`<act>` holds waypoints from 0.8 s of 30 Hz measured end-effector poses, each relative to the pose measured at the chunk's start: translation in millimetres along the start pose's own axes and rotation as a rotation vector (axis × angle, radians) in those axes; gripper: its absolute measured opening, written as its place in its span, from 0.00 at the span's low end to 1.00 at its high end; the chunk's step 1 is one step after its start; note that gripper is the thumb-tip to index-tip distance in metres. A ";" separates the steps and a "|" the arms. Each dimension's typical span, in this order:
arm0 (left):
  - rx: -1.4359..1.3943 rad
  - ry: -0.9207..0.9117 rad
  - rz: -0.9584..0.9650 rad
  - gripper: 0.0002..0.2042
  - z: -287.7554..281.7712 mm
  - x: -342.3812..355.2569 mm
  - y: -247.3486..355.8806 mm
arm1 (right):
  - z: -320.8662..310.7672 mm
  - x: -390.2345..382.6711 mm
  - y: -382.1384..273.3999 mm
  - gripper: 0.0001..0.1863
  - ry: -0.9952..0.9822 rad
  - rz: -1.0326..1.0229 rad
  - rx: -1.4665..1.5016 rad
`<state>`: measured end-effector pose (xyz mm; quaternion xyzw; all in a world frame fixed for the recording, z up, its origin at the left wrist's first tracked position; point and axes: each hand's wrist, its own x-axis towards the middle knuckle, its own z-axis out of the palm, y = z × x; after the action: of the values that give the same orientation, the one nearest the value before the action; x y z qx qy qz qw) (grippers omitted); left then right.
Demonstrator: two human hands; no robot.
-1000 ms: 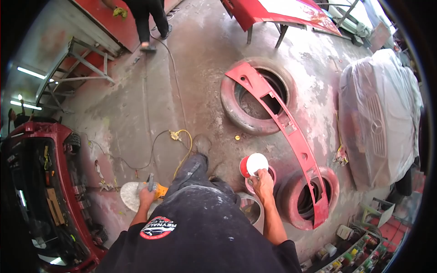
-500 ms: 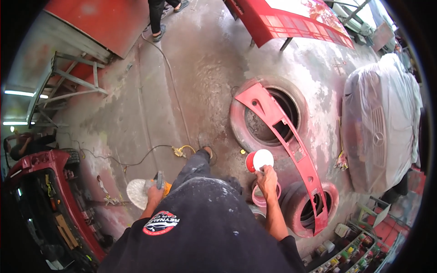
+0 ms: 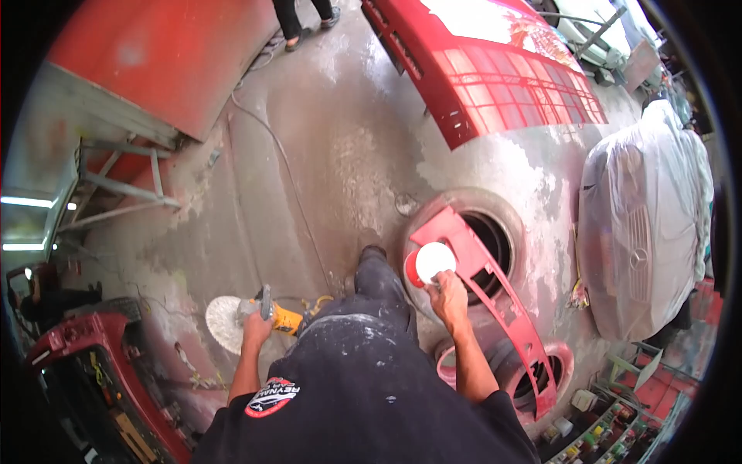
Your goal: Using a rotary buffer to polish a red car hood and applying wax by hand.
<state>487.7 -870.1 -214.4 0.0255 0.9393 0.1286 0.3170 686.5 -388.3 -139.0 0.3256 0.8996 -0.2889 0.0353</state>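
Note:
My left hand (image 3: 257,329) grips the handle of a yellow polishing machine (image 3: 280,316) with a round white pad (image 3: 224,323), held low at my left side. My right hand (image 3: 446,290) holds a small round red container with a white lid (image 3: 429,264) out in front of me. Just beyond that container lies a long red bumper part (image 3: 506,317), resting across two paint-stained tyres (image 3: 510,224). My dark trouser leg and shoe (image 3: 373,267) stand on the grey concrete floor between the two hands.
A large red car panel (image 3: 495,69) on a stand is ahead, a covered car (image 3: 645,224) at right. Another red body part (image 3: 85,363) sits at lower left, a red panel on a metal frame (image 3: 147,100) at upper left. A person's legs (image 3: 301,19) stand far ahead. Cables cross the floor.
The view has shifted forward, so the tyres and bumper part sit closer under my right hand. Both hands keep their hold on the polisher and the container.

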 end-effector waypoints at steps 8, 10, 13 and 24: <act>0.035 -0.154 0.117 0.21 -63.1 106.9 61.4 | 20.0 125.7 -77.3 0.11 -0.240 -0.218 0.085; -0.261 -0.101 -0.010 0.31 -80.2 120.0 87.7 | 14.2 165.4 -103.0 0.08 -0.258 -0.311 0.110; -0.273 -0.218 0.065 0.40 -141.3 153.3 167.8 | 14.8 217.0 -129.3 0.08 -0.266 -0.350 0.116; -0.409 -0.599 0.137 0.36 -228.7 302.8 263.3 | 10.2 332.4 -234.7 0.11 -0.234 -0.723 0.045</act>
<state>99.6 -628.3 -149.8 0.0609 0.7558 0.3214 0.5672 281.8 -351.6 -114.5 -0.0473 0.9397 -0.3376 0.0264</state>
